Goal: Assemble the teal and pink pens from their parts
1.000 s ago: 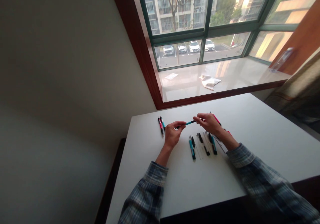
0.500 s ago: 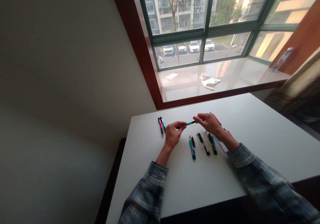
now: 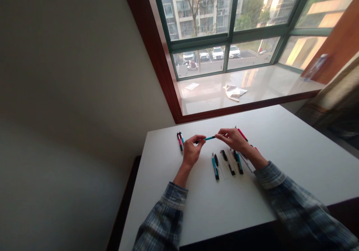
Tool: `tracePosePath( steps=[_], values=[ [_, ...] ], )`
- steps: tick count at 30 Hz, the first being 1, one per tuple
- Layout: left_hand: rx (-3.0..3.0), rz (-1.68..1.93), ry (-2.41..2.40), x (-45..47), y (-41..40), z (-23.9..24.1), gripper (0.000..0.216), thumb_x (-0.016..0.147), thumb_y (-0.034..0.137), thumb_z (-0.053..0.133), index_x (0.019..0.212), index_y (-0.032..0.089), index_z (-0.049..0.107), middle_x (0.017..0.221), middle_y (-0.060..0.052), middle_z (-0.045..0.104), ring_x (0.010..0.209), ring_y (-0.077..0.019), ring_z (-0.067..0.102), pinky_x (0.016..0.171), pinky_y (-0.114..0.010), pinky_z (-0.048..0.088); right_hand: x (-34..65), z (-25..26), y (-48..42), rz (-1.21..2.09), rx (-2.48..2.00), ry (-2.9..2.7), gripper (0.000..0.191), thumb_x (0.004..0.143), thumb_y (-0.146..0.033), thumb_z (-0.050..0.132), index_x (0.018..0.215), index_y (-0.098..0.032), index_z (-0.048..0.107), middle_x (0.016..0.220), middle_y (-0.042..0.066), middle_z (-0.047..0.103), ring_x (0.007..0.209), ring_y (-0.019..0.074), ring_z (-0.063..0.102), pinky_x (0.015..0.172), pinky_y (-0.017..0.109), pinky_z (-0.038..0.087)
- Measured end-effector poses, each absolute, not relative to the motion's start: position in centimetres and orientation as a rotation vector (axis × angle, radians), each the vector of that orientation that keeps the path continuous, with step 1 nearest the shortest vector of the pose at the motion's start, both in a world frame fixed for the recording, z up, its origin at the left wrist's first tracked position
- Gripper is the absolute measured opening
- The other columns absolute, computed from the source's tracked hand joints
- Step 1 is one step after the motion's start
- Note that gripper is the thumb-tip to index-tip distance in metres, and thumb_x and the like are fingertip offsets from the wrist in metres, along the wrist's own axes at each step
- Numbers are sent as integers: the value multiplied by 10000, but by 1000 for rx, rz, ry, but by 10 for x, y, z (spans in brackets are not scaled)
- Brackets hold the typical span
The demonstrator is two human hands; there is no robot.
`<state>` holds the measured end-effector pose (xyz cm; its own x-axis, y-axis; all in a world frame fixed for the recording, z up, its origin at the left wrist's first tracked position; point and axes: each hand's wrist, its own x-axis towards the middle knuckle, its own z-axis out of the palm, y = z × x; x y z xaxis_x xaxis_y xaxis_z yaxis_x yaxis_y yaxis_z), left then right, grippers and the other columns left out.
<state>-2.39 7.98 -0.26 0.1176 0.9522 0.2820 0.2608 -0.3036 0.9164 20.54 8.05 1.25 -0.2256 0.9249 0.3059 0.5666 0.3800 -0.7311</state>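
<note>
Between my two hands a teal and black pen [image 3: 209, 138] is held almost level above the table. My left hand [image 3: 193, 149] pinches its left end, with fingers closed. The other end is gripped by my right hand [image 3: 230, 137], whose fingers hide the tip. Below them on the table lie pen parts: a teal barrel [image 3: 215, 168], a black grip [image 3: 216, 160], a dark barrel piece [image 3: 228, 162], another teal barrel [image 3: 239, 163] and several thin refills. Beside my left hand rest a red and black pen [image 3: 180, 142] and a teal pen [image 3: 182, 137], partly covered by that hand.
The white table [image 3: 224, 206] meets a wall [image 3: 84, 94] on the left and a window sill [image 3: 202, 101] at the back. A crumpled cloth or paper [image 3: 235, 92] lies on the sill. Red pen parts [image 3: 242, 134] show behind my right wrist.
Both hands have shifted slightly left with the pen between them. The parts on the table have stayed in place.
</note>
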Motion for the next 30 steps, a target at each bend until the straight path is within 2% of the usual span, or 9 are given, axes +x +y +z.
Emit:
tracePosePath(
  steps=[3,7,14,17,19,22,26,30],
  values=[
    [1610,1281,1137,-24,80,1,219,843,250,710,1053,198,746,1015,-67,766,924,-187,705,860,-322,552,199,10,79,699,-1208,-1908,410,945,-574,593,815,-214,739,734,31,729,653,185,625,629,304,461],
    [1570,1337,1111,-25,77,4,282,867,226,647,1144,203,691,1031,-59,731,878,-159,684,793,-276,544,187,7,75,725,-1164,-1958,352,950,-513,621,803,-215,735,739,20,731,655,169,618,664,300,468],
    [1597,1289,1002,-28,76,4,316,896,228,610,1208,194,651,1097,-83,711,951,-190,688,895,-345,543,187,20,66,597,-1154,-2114,249,933,-428,682,823,-215,751,801,37,723,714,173,621,705,302,461],
    [1607,1358,947,-27,76,5,333,907,246,606,1235,196,640,1138,-95,697,1000,-199,671,927,-361,536,186,26,61,569,-1137,-2274,118,912,-317,708,916,-224,780,877,44,725,770,177,643,731,294,469],
    [1622,1422,957,-28,76,6,338,926,274,598,1254,202,635,1181,-100,685,1032,-200,656,951,-362,524,182,27,58,572,-1134,-2312,124,911,-247,685,987,-228,780,872,38,720,760,170,646,731,283,470],
    [1549,1638,1153,-33,80,6,297,944,305,588,1217,205,648,1214,-98,677,1016,-189,648,945,-341,511,175,26,59,568,-1208,-2246,160,912,-214,650,1031,-213,757,848,32,720,740,163,646,722,271,465],
    [1236,1905,1463,-49,94,1,207,946,291,544,1076,195,674,1088,-72,703,909,-167,651,815,-280,516,161,24,68,559,-1400,-2131,249,906,-220,628,1141,-203,709,800,12,736,740,174,664,734,276,454],
    [1120,1993,1503,-61,105,-4,182,922,259,532,1011,187,673,1016,-60,705,867,-159,651,755,-254,503,127,24,77,585,-1525,-2111,265,901,-226,605,1148,-201,699,806,15,759,774,190,687,743,280,451]
  ],
)
